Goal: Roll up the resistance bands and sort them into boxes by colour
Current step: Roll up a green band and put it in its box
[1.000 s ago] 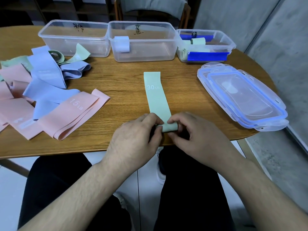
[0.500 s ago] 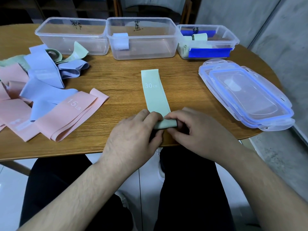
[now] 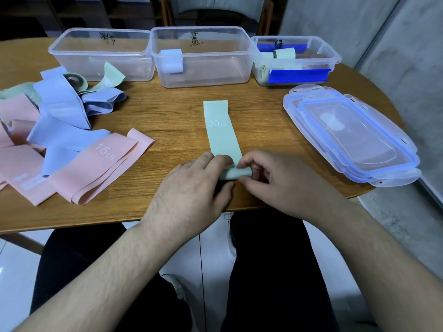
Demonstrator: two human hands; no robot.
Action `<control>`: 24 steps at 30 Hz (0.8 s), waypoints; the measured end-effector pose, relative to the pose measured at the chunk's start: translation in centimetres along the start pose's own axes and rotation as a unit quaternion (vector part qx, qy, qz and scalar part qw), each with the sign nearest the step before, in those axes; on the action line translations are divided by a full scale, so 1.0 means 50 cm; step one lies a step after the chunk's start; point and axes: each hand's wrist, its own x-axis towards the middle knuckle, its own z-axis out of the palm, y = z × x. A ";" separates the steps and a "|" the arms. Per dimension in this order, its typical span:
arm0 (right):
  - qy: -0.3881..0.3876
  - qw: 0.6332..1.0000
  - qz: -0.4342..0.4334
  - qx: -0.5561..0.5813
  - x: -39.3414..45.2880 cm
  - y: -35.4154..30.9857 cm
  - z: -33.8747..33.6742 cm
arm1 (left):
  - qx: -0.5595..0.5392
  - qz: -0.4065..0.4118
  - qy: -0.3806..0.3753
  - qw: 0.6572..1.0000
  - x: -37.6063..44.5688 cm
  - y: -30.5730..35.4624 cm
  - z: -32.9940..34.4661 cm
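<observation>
A mint green band (image 3: pixel 221 130) marked 30 LB lies flat in the middle of the table, its near end wound into a small roll. My left hand (image 3: pixel 191 188) and my right hand (image 3: pixel 275 180) pinch that roll from either side at the table's front edge. Three clear boxes stand at the back: the left box (image 3: pixel 100 56) holds nothing, the middle box (image 3: pixel 201 58) holds one rolled blue band (image 3: pixel 171 61), the right box (image 3: pixel 294 59) holds rolled green bands (image 3: pixel 284 53).
A heap of loose pink, blue and green bands (image 3: pixel 60 130) covers the table's left side, with a pink 15 LB band nearest. Stacked clear lids with blue seals (image 3: pixel 350 137) lie on the right. A chair stands behind the boxes.
The roll has grown a little and crept up the green band, so the flat part is shorter. Both hands keep pinching it and have moved slightly away from me.
</observation>
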 end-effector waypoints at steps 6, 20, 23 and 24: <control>0.005 1.000 0.010 0.004 0.011 0.003 -0.002 | 0.011 -0.008 0.009 1.000 -0.001 0.003 -0.002; 0.018 1.000 -0.002 0.000 0.016 0.005 0.005 | 0.018 -0.045 0.003 0.999 0.021 0.008 0.005; 0.015 1.000 -0.002 0.004 0.024 0.004 0.003 | -0.009 -0.045 0.014 0.999 0.020 0.010 0.002; 0.013 1.000 -0.002 0.004 0.026 0.005 0.003 | -0.017 -0.049 0.018 0.998 0.020 0.011 0.002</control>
